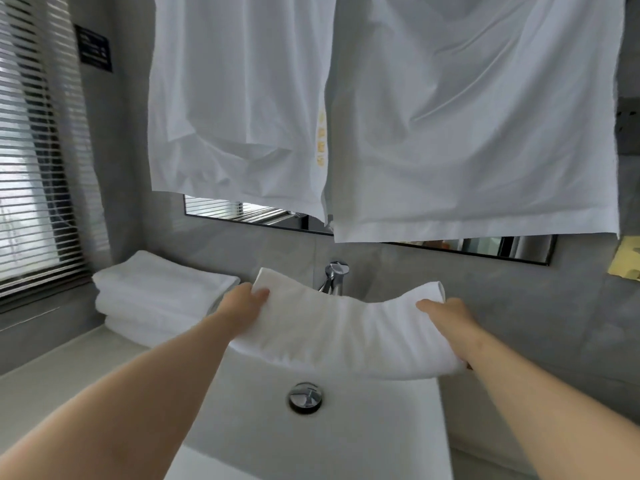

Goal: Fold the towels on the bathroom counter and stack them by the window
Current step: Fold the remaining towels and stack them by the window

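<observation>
The left hand [244,304] and right hand [450,315] grip the ends of a folded towel [346,327] above the sink [363,434], a metal plug [305,398] in its basin. Stacked towels [156,292] lie left, by the window [27,168].

Both bare arms stretched forward.
The left hand [246,305] extends from 7 o'clock, the right hand [448,316] from 5 o'clock; each grips an end of the towel [346,329], thumb on top.

Towel [332,327] soft cloth; faucet [334,277] glossy metal.
</observation>
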### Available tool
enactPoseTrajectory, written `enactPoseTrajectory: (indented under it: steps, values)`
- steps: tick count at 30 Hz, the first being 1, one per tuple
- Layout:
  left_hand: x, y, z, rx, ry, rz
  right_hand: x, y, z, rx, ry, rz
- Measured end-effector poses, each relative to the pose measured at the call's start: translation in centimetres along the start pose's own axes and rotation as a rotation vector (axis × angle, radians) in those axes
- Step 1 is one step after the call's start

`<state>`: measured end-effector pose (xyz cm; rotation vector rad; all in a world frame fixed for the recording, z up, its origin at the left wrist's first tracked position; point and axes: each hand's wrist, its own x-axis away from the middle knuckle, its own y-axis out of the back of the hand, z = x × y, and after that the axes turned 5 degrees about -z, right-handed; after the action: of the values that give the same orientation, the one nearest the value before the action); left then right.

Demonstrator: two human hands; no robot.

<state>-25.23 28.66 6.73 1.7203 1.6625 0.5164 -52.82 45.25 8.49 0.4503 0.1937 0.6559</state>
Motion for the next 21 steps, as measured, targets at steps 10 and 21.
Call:
enactPoseTrajectory:
  steps: [10,21]
  values:
    - [-2.8,9.8,10.2,-0.004,0.087,-0.103,5.3,-11.8,6.0,-0.008,0.086,0.101]
    - [-4.2,18.7,19.0,-0.074,0.124,-0.136,9.8,-22.6,8.7,-0.041,0.054,0.202]
